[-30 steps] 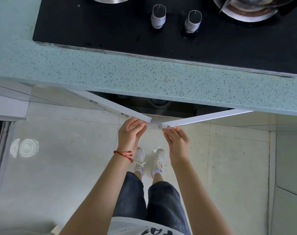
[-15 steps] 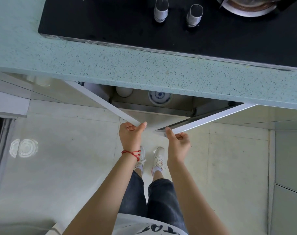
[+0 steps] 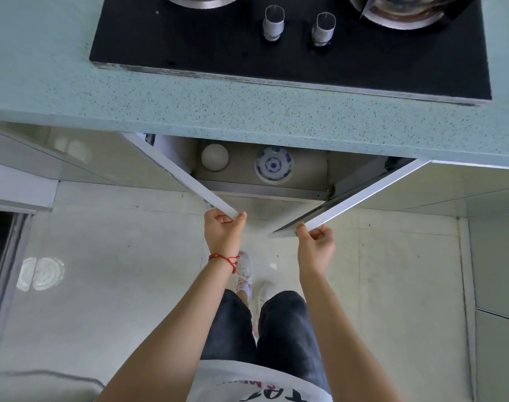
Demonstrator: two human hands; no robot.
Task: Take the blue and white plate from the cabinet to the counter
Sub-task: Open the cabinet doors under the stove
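The blue and white plate (image 3: 273, 166) lies on the shelf inside the cabinet (image 3: 265, 189) under the speckled green counter (image 3: 189, 103). Its far rim is hidden by the counter's edge. Both white cabinet doors stand partly swung out. My left hand (image 3: 223, 232) grips the free edge of the left door (image 3: 183, 175). My right hand (image 3: 315, 245) grips the free edge of the right door (image 3: 352, 198). Both hands are well in front of the plate and apart from it.
A plain white bowl (image 3: 214, 157) sits left of the plate on the same shelf. A black gas hob (image 3: 291, 53) with two knobs and two pans fills the counter's back. My feet stand on the pale tiled floor (image 3: 117, 271) below.
Both doors have swung further out, pulled by my hands. The cabinet's inside, dark a second ago, now shows the plate and the white bowl.
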